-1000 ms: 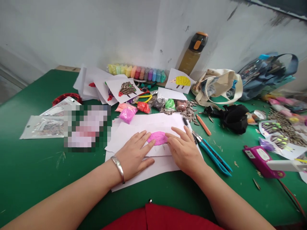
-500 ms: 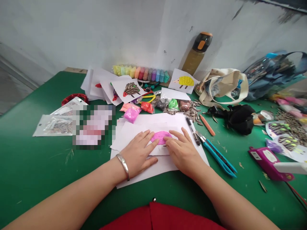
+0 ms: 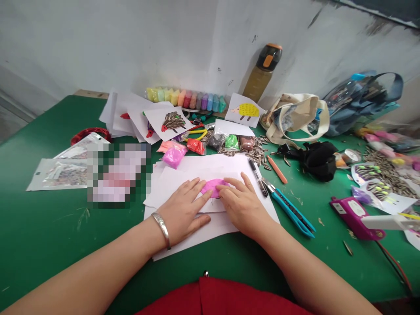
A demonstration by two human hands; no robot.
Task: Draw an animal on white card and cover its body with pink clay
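Note:
A flat patch of pink clay (image 3: 212, 185) lies on a small white sheet, with a few drawn lines showing below it. My left hand (image 3: 187, 205) rests on the sheet with its fingers spread, the index fingertip at the clay's left edge. On the clay's right side, my right hand (image 3: 241, 199) presses with its fingertips, fingers apart. Larger white paper (image 3: 223, 222) lies beneath. A bag of pink clay (image 3: 174, 156) sits just behind the paper. At the paper's right edge are a black pen (image 3: 258, 176) and blue tweezers (image 3: 293, 211).
Sunflower seeds (image 3: 257, 155) are scattered behind the paper, near a bag of green clay (image 3: 232, 142). Hedgehog pictures (image 3: 173, 123) and a bottle (image 3: 263, 72) stand or lie farther back. A pixelated object (image 3: 120, 175) lies left. A purple glue-gun-like tool (image 3: 357, 218) is at right.
The whole view has shifted slightly, so things appear farther left. My right fingertips have moved a little over the clay, while my left hand stays at the sheet.

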